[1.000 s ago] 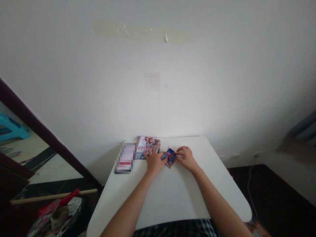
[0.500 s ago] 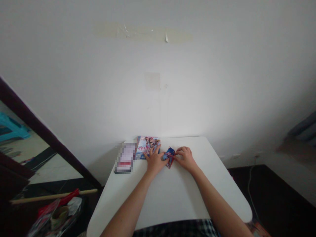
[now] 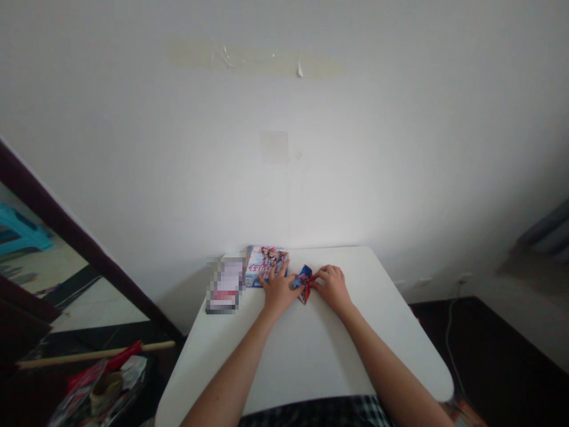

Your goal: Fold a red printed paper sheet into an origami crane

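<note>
A small shiny blue and red foil packet (image 3: pixel 304 277) is between my hands, low over the white table, its right part creased and bent. My left hand (image 3: pixel 279 292) has its thumb and index finger closed on the packet's left side. The other fingers of that hand are spread over a flat printed box or booklet (image 3: pixel 262 259) with colourful figures on it. With bent fingers, my right hand (image 3: pixel 332 284) pinches the packet's right edge. The fingertips partly hide what they grip, and the print is too small to read.
A pixelated phone-like object (image 3: pixel 226 286) lies at the table's left edge. The white table (image 3: pixel 311 356) stands against a pale wall (image 3: pixel 355 148). On the floor at the left are a wooden stick (image 3: pixel 155 346) and a bag of odds and ends (image 3: pixel 106 391).
My right hand has moved slightly left, and the packet's right side is now more bunched and folded. My left hand has stayed nearly in place.
</note>
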### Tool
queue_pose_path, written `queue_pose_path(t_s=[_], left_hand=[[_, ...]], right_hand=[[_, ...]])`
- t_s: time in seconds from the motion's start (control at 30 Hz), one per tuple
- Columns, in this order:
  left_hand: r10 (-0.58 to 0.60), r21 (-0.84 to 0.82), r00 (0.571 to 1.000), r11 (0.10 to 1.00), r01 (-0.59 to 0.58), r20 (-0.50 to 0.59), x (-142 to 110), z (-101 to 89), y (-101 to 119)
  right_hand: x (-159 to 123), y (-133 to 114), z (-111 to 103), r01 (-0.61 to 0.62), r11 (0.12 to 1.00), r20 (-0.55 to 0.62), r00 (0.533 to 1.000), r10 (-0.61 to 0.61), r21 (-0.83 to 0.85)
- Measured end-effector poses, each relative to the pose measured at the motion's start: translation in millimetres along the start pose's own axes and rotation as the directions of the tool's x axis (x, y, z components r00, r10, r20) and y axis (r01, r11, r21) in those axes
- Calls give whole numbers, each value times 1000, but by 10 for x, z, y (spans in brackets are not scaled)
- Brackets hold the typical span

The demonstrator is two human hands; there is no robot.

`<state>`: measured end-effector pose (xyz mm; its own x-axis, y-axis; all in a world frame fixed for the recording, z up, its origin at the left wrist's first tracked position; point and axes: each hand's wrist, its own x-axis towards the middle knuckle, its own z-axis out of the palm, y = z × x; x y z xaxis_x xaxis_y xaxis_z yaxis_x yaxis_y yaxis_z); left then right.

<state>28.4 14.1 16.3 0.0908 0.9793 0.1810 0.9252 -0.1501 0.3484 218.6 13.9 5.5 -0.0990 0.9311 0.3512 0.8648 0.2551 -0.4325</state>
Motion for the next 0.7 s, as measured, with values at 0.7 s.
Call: queue_pose_path(t_s=[0.7], left_hand=[[36, 13, 997, 999, -37, 70, 7, -61, -15]], right_hand=[[31, 1, 78, -98, 990, -16, 995, 100, 103]])
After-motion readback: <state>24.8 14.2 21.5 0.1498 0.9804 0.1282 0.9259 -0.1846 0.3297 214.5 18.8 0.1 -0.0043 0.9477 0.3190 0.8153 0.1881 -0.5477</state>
